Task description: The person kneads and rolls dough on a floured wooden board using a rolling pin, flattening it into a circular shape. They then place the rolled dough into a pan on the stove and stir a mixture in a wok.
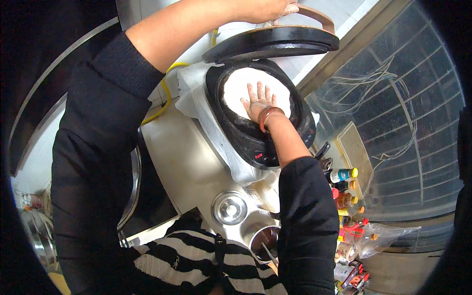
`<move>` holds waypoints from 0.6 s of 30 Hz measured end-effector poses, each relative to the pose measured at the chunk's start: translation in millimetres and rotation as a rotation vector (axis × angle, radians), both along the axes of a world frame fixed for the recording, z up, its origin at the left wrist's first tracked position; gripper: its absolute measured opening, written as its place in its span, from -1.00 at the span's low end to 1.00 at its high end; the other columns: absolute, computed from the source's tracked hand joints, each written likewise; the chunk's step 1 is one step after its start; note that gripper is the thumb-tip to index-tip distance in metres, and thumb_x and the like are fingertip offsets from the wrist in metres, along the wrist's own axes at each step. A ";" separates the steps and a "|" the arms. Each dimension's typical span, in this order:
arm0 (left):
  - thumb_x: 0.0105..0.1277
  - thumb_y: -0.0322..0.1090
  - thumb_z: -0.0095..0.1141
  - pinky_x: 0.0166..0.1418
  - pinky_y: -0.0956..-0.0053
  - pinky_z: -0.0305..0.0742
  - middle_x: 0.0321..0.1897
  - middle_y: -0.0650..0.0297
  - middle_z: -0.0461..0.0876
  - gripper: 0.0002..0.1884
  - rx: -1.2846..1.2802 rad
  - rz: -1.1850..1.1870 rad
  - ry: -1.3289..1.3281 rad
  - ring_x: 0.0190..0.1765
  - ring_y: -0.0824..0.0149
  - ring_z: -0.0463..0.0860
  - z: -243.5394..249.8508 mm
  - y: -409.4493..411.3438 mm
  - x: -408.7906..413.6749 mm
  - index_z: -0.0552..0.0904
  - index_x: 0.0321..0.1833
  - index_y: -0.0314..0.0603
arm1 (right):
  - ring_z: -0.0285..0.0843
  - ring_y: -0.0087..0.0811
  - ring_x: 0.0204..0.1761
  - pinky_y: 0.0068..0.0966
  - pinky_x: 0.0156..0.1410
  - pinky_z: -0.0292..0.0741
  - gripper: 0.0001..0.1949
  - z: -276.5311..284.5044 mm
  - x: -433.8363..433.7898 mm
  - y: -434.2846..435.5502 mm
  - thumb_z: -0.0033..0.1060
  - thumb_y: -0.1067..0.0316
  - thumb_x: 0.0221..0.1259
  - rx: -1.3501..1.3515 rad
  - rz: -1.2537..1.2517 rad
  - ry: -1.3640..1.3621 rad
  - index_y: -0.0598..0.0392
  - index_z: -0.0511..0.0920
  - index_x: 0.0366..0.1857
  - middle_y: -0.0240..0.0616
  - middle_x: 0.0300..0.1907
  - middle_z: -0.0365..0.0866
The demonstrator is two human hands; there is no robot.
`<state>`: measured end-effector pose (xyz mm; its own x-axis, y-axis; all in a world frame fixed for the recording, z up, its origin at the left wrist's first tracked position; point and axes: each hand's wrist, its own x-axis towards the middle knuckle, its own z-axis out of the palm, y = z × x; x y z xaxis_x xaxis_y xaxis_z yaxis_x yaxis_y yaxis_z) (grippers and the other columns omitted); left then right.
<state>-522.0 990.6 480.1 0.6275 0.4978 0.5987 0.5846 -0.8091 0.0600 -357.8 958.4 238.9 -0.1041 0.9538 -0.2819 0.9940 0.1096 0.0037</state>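
Observation:
A round sheet of white dough (236, 84) lies in the black electric griddle (236, 138). My right hand (260, 103), floury and wearing a reddish bangle (266, 117), rests palm down on the dough with its fingers spread. Up at the top edge, my left hand (274, 10) holds the brown handle (317, 15) of the raised griddle lid (273, 42); its fingertips are floury and partly hidden. A whitish cloth or plastic sheet (221, 143) lies under the griddle.
On the metal counter (173, 155) stand a round steel lid (230, 208) and a pot (258, 241) with a utensil in it. Several sauce bottles (343, 175) line the right side below a window (402, 110). A yellow hose (166, 99) runs behind the griddle's left side.

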 end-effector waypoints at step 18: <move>0.47 -0.12 0.00 0.04 -0.05 0.53 -0.31 -0.23 0.69 -0.62 -0.074 0.018 0.026 -0.11 -0.28 0.68 -7.0 -28.1 17.3 0.71 -0.27 -0.32 | -0.29 0.10 0.70 0.02 0.71 -0.18 -0.28 16.7 49.9 -29.3 -0.37 -0.26 0.55 0.123 0.040 0.194 -0.21 -0.07 0.67 -0.10 0.71 -0.21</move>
